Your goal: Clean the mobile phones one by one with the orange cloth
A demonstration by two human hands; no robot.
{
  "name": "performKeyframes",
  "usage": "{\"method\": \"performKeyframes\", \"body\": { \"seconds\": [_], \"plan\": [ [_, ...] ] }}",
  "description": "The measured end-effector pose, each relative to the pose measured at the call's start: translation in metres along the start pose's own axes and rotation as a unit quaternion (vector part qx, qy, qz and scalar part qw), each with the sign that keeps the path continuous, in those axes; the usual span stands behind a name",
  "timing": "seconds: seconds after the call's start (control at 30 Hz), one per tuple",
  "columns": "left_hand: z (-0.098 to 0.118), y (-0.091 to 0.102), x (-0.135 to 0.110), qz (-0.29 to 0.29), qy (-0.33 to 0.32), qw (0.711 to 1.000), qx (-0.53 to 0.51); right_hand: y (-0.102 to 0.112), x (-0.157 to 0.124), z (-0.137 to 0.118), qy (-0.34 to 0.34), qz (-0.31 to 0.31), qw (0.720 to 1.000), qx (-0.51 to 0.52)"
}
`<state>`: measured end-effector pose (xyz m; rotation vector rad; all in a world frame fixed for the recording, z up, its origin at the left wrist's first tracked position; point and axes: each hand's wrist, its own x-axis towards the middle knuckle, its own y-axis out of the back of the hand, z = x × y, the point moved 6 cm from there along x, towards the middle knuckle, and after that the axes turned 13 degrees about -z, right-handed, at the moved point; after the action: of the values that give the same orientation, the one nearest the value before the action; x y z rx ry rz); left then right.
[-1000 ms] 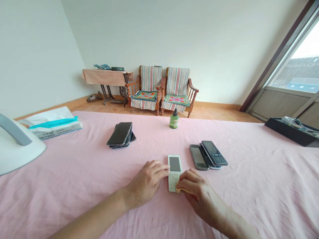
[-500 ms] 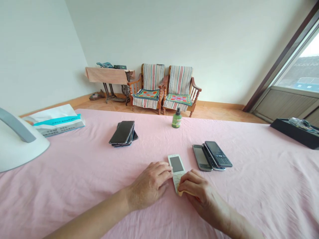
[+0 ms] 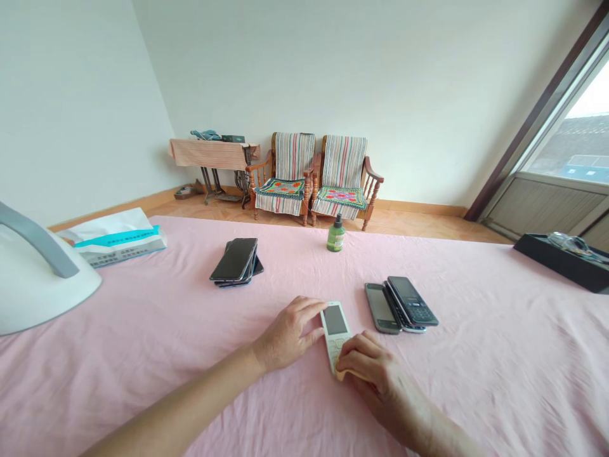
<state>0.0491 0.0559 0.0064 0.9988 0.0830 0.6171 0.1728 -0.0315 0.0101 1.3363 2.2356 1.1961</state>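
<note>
A white keypad phone (image 3: pixel 334 324) lies on the pink cloth (image 3: pixel 143 330) in front of me. My left hand (image 3: pixel 290 333) rests beside it, fingers curled, fingertips against its left edge. My right hand (image 3: pixel 368 368) is closed over the phone's lower end, pressing a small yellowish pad (image 3: pixel 343 376) on its keypad. Most of the pad is hidden under my fingers.
Several dark keypad phones (image 3: pixel 399 304) lie just right of the white one. A stack of black smartphones (image 3: pixel 236 261) sits further back left, a green bottle (image 3: pixel 335 235) behind. A white lamp base (image 3: pixel 38 279) and a packet (image 3: pixel 117 238) are at left, a black tray (image 3: pixel 561 260) at right.
The white phone has turned slightly, its top leaning left. My left hand's fingers have slid up along its left edge. My right hand stays on its lower end.
</note>
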Motion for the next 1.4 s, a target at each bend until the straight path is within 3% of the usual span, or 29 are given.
{"method": "performKeyframes", "body": {
  "seconds": [0.3, 0.5, 0.8, 1.07, 1.27, 1.4],
  "plan": [
    [-0.014, -0.006, 0.007, -0.002, 0.046, 0.997, -0.055, -0.004, 0.001, 0.004, 0.002, 0.006, 1.000, 0.021],
    [-0.011, -0.007, 0.008, -0.031, 0.034, 0.998, -0.039, -0.005, 0.002, 0.004, 0.007, 0.014, 1.000, 0.020],
    [-0.013, -0.008, 0.010, -0.028, 0.027, 0.999, -0.022, -0.001, -0.001, 0.004, -0.005, 0.011, 1.000, 0.006],
    [-0.007, -0.005, 0.011, -0.027, 0.006, 1.000, -0.009, -0.006, 0.003, 0.003, -0.003, 0.007, 1.000, 0.020],
    [-0.018, 0.004, 0.006, -0.008, 0.024, 0.999, -0.035, -0.013, 0.016, -0.002, 0.012, 0.014, 0.999, 0.029],
    [-0.025, 0.009, 0.002, -0.049, 0.017, 0.997, -0.049, -0.017, 0.021, -0.009, 0.007, 0.016, 1.000, 0.021]
  ]
}}
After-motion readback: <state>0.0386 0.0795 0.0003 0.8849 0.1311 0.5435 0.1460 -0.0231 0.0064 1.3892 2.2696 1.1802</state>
